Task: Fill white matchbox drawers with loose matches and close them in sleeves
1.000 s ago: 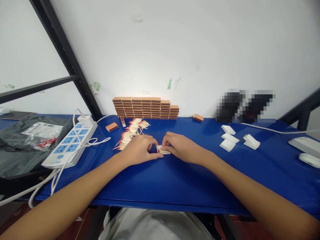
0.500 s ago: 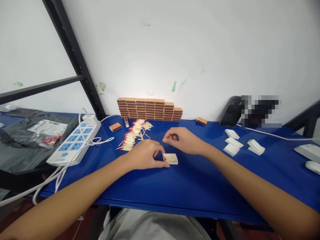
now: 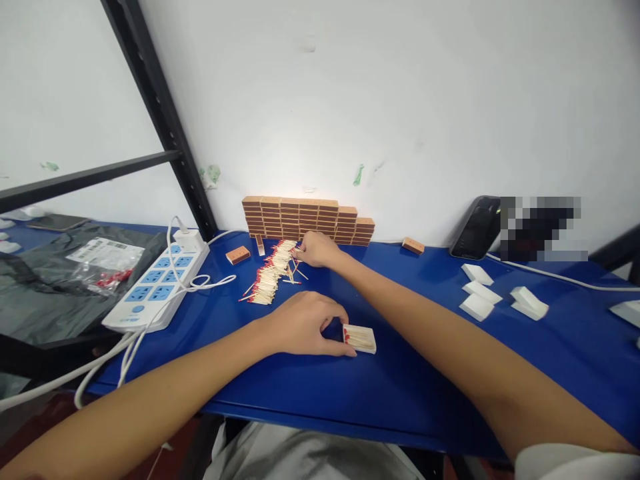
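Observation:
Near the middle of the blue table lies a white matchbox tray (image 3: 367, 341) with several red-tipped matches in it. My left hand (image 3: 313, 325) grips the tray's left end between thumb and fingers. My right hand (image 3: 319, 250) reaches to the far side, its fingers bent at the right edge of a pile of loose matches (image 3: 270, 275). Its fingertips are partly hidden, so what they pinch is unclear. Behind the pile stands a stacked wall of matchboxes (image 3: 295, 217), partly covered by my right hand.
Single matchboxes lie left (image 3: 238, 255) and right (image 3: 413, 246) of the stack. White trays (image 3: 480, 293) sit on the right, near a leaning phone (image 3: 475, 227). A power strip (image 3: 157, 283) with white cables and a dark plastic bag (image 3: 45, 280) occupy the left.
My right hand has moved from above the tray away to the match pile. My left hand keeps hold of the tray, which sits slightly further right and nearer in view.

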Demonstrator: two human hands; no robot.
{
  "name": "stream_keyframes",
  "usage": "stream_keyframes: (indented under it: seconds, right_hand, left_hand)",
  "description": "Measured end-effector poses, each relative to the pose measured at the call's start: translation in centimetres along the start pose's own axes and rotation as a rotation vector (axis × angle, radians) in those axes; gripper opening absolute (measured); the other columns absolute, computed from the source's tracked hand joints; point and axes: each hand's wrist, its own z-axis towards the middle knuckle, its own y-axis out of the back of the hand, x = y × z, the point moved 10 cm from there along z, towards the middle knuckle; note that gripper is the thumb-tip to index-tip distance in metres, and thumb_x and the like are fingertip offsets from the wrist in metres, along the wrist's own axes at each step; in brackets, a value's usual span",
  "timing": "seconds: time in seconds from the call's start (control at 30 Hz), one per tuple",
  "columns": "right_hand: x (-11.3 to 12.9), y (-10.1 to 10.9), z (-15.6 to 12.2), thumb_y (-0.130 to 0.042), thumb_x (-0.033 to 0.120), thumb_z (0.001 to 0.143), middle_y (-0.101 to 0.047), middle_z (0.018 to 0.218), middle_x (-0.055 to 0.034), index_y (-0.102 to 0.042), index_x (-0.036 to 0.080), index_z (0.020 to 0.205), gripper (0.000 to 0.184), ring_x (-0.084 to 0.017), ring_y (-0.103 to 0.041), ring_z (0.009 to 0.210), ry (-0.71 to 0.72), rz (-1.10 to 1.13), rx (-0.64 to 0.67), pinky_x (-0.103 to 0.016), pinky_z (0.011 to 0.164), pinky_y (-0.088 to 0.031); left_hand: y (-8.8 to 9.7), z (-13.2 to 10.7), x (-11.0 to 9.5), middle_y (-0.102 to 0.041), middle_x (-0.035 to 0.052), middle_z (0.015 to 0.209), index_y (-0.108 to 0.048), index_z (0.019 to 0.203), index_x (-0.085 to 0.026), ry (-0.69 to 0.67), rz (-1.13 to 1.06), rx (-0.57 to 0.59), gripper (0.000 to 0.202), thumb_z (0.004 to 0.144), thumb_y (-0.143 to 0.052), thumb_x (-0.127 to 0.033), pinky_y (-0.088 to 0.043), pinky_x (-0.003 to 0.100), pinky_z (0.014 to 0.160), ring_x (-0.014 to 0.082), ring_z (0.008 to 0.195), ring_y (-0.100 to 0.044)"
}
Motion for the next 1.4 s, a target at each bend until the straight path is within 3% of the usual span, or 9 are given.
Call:
stream_keyframes:
  seconds: [0.23, 0.43, 0.63, 0.8, 1.0, 1.23, 1.4]
  right_hand:
    - [-1.3, 0.1, -2.4, -0.073, 0.037, 0.092, -0.078, 0.092, -0.0115, -0.076, 0.016, 0.092, 0.022, -0.022, -0.069, 0.087, 0.037, -0.021, 0.062, -0.029, 0.065, -0.038]
    - [-4.9, 0.6, -6.8, -0.067, 0.04, 0.097, -0.076, 0.083, -0.0062, -0.072, 0.018, 0.082, 0.027, -0.018, -0.065, 0.076, 0.048, 0.065, 0.097, -0.029, 0.063, -0.037]
    - [-8.0, 1.7, -11.6, -0.064, 0.043, 0.097, -0.075, 0.093, -0.0056, -0.069, 0.019, 0.091, 0.025, -0.018, -0.062, 0.079, 0.032, 0.183, 0.055, -0.028, 0.066, -0.038]
    - [-6.2, 1.7, -14.3, -0.06, 0.042, 0.1, -0.071, 0.097, -0.0062, -0.07, 0.02, 0.096, 0.025, -0.019, -0.061, 0.084, 0.203, 0.246, 0.085, -0.029, 0.072, -0.04]
    - [-3.9, 0.8, -14.8, -0.063, 0.032, 0.098, -0.068, 0.103, -0.0077, -0.068, 0.02, 0.098, 0.013, -0.019, -0.061, 0.088, 0.323, 0.244, 0.07, -0.029, 0.076, -0.043]
    - [-5.4, 2.3, -15.3, -0.071, 0.033, 0.092, -0.067, 0.095, -0.0046, -0.072, 0.021, 0.098, 0.013, -0.018, -0.059, 0.083, 0.292, 0.273, 0.067, -0.029, 0.074, -0.043]
    - [-4.5, 1.8, -15.6, -0.065, 0.024, 0.093, -0.067, 0.087, -0.0038, -0.073, 0.02, 0.089, 0.01, -0.017, -0.058, 0.078, 0.329, 0.275, 0.102, -0.028, 0.071, -0.041]
  left_hand:
    - [0.4, 0.1, 0.4, -0.06, -0.0025, 0.068, -0.078, 0.099, -0.02, 0.028, 0.044, -0.008, 0.042, 0.083, -0.08, -0.058, -0.034, 0.026, 0.059, 0.0123, 0.061, -0.055]
    - [1.8, 0.0, 2.3, -0.063, -0.0018, 0.067, -0.077, 0.095, -0.02, 0.166, 0.134, -0.087, 0.04, 0.084, -0.078, -0.059, -0.033, 0.028, 0.06, 0.0148, 0.064, -0.058]
    - [2.3, -0.2, 4.4, -0.064, -0.0023, 0.064, -0.078, 0.096, -0.023, 0.307, 0.157, -0.113, 0.041, 0.081, -0.079, -0.061, -0.033, 0.028, 0.06, 0.0162, 0.064, -0.06]
    - [2.5, 0.0, 4.5, -0.063, -0.0023, 0.063, -0.077, 0.096, -0.021, 0.272, 0.184, -0.126, 0.042, 0.083, -0.077, -0.061, -0.034, 0.028, 0.061, 0.0156, 0.062, -0.059]
    - [2.5, 0.0, 4.0, -0.062, -0.0024, 0.064, -0.077, 0.093, -0.022, 0.254, 0.158, -0.111, 0.039, 0.084, -0.076, -0.06, -0.032, 0.027, 0.06, 0.0146, 0.061, -0.057]
    - [2.5, 0.1, 3.6, -0.063, -0.0026, 0.067, -0.077, 0.095, -0.021, 0.233, 0.17, -0.104, 0.038, 0.084, -0.079, -0.057, -0.033, 0.027, 0.061, 0.014, 0.062, -0.056]
    - [2.4, 0.2, 3.7, -0.063, -0.0033, 0.066, -0.077, 0.097, -0.021, 0.225, 0.166, -0.105, 0.038, 0.083, -0.079, -0.057, -0.034, 0.027, 0.062, 0.0139, 0.063, -0.057]
